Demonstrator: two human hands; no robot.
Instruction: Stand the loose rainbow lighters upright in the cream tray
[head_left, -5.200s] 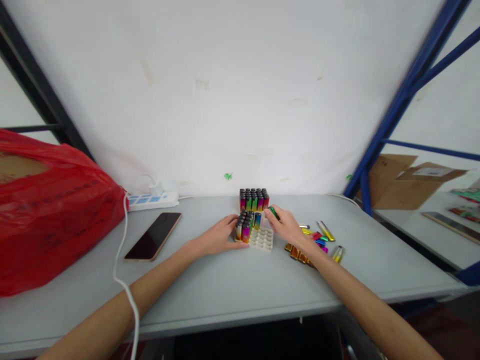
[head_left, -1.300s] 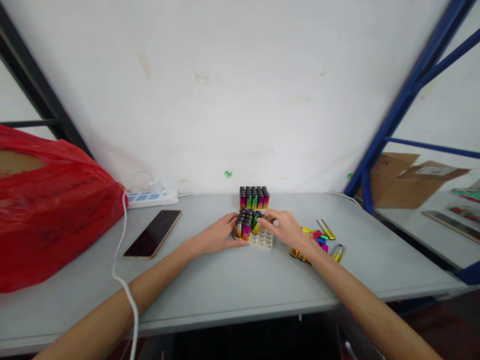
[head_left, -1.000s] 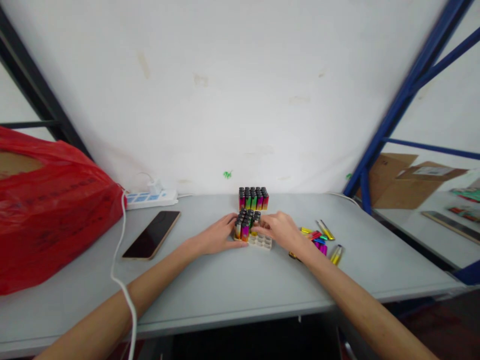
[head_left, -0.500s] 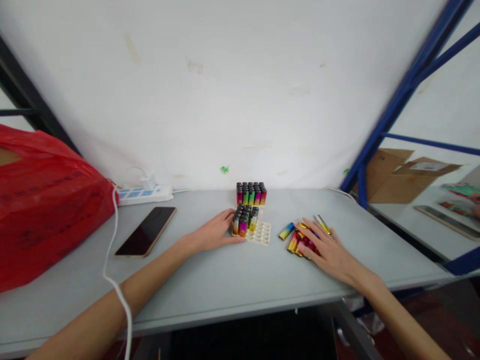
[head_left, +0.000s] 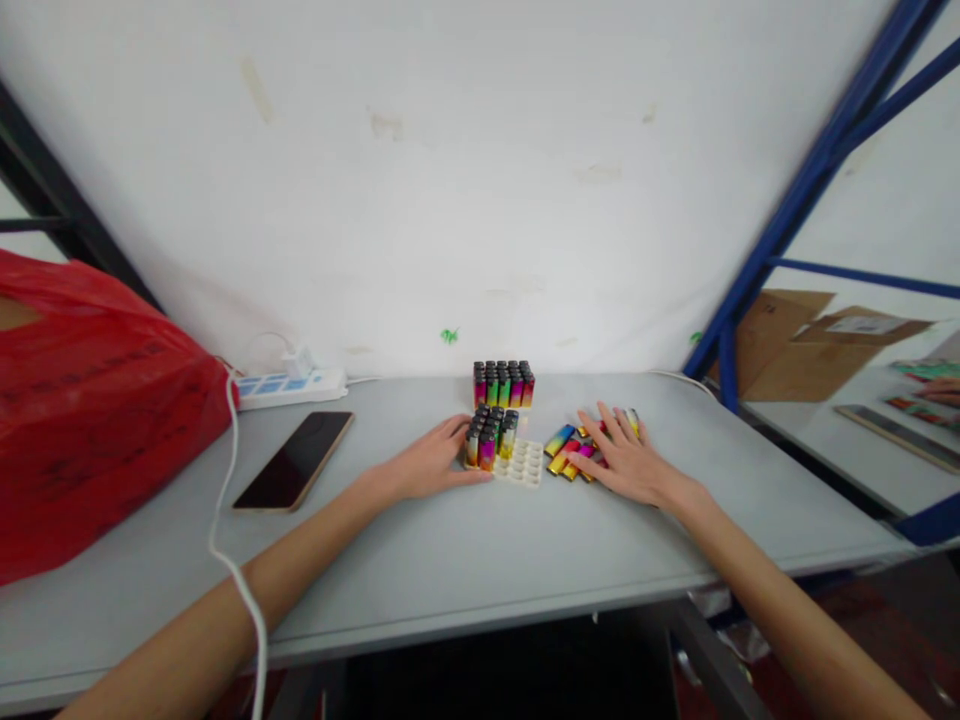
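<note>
1. The tray [head_left: 519, 483] lies on the table [head_left: 450, 545], upright lighters [head_left: 487, 451] in its left part, bare holes [head_left: 531, 462] right.
2. Left hand [head_left: 430, 463]: thumb and fingers pinching the tray's left end.
3. Right hand [head_left: 632, 470]: spread over loose lighters [head_left: 562, 457], apparently gathering them.
4. Filling a hole calls for pinching one and turning it upright.

- My right grip [head_left: 626, 466] covers some loose lighters [head_left: 562, 457]; I cannot count them.
- The standing lighters [head_left: 487, 452] hide part of the tray [head_left: 529, 470] beneath them.
- The red bag [head_left: 97, 430] runs off the left edge, its print [head_left: 127, 360] too blurred to read.
- Another person's hand [head_left: 942, 391] is cut off at the right edge.
</note>
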